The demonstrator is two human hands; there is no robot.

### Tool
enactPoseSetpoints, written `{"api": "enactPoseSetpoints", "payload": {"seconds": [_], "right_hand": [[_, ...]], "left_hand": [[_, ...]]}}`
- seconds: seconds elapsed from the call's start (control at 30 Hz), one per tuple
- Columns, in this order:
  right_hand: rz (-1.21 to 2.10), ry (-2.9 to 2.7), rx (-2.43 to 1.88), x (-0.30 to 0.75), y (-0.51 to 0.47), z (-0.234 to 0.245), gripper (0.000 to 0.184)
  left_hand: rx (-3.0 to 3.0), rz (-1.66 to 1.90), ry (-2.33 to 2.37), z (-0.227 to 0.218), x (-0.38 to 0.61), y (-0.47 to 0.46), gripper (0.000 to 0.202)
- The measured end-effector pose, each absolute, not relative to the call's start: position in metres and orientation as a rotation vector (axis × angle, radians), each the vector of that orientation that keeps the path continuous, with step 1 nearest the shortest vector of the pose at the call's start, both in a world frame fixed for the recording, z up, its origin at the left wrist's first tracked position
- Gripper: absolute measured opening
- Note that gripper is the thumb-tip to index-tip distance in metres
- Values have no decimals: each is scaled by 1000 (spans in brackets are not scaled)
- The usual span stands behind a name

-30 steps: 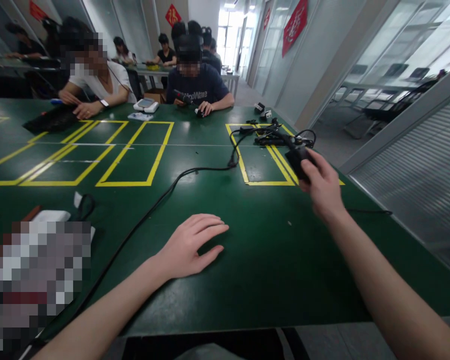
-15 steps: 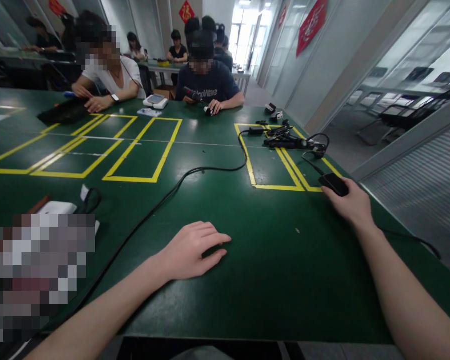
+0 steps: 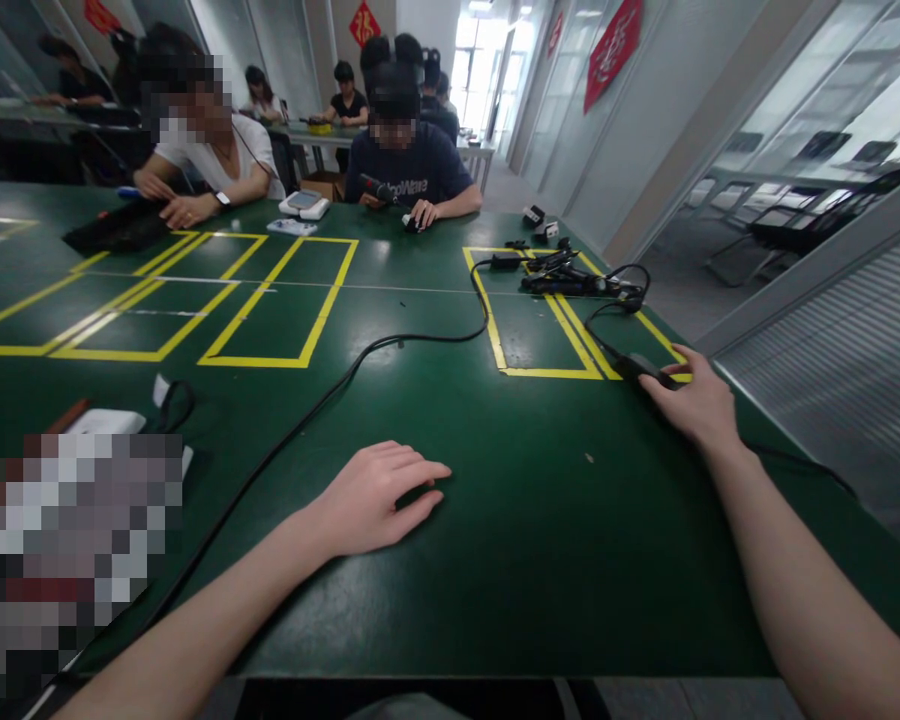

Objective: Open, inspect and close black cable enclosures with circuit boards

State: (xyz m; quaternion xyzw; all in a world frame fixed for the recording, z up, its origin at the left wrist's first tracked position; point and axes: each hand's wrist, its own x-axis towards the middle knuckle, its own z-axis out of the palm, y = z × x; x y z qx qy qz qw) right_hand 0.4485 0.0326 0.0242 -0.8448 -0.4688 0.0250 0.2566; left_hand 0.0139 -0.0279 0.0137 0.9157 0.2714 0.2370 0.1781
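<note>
My left hand (image 3: 379, 495) lies flat on the green table (image 3: 525, 520), fingers stretched out, holding nothing. My right hand (image 3: 694, 400) reaches out to the table's right edge. Its fingers rest closed over the near end of a black power adapter (image 3: 637, 367) that lies on the table beside a yellow tape line. A thin black cord (image 3: 604, 320) runs from the adapter towards a heap of black cables and adapters (image 3: 570, 280) further back.
A long black cable (image 3: 307, 420) crosses the table from the left front to the heap. Yellow tape rectangles (image 3: 270, 300) mark the surface. Two people sit across the table, with a white device (image 3: 304, 205) and a black flat object (image 3: 116, 230) near them. A white item (image 3: 109, 420) lies left.
My right hand held the adapter lifted over the yellow rectangle, then brought it down and towards me onto the table by the right edge. My left hand has stayed put.
</note>
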Motion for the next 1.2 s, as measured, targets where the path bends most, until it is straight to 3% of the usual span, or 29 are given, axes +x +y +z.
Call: {"api": "enactPoseSetpoints", "payload": {"seconds": [0.17,0.43,1.07,1.2], "right_hand": [[55,-1089,-2279,454,36,18,61],[164,-1039,-2365,462,37,13,62],[-43,-1261,-2234,461,34,20,89],[-210,-1364,-2288,471,36,10,65]], "left_hand": [[2604,684,759,11,14,-27,21],[2593,639,786,11,12,-24,19],[2596,626,768,11,13,-24,18],[2600,639,766,10,13,-24,19]]}}
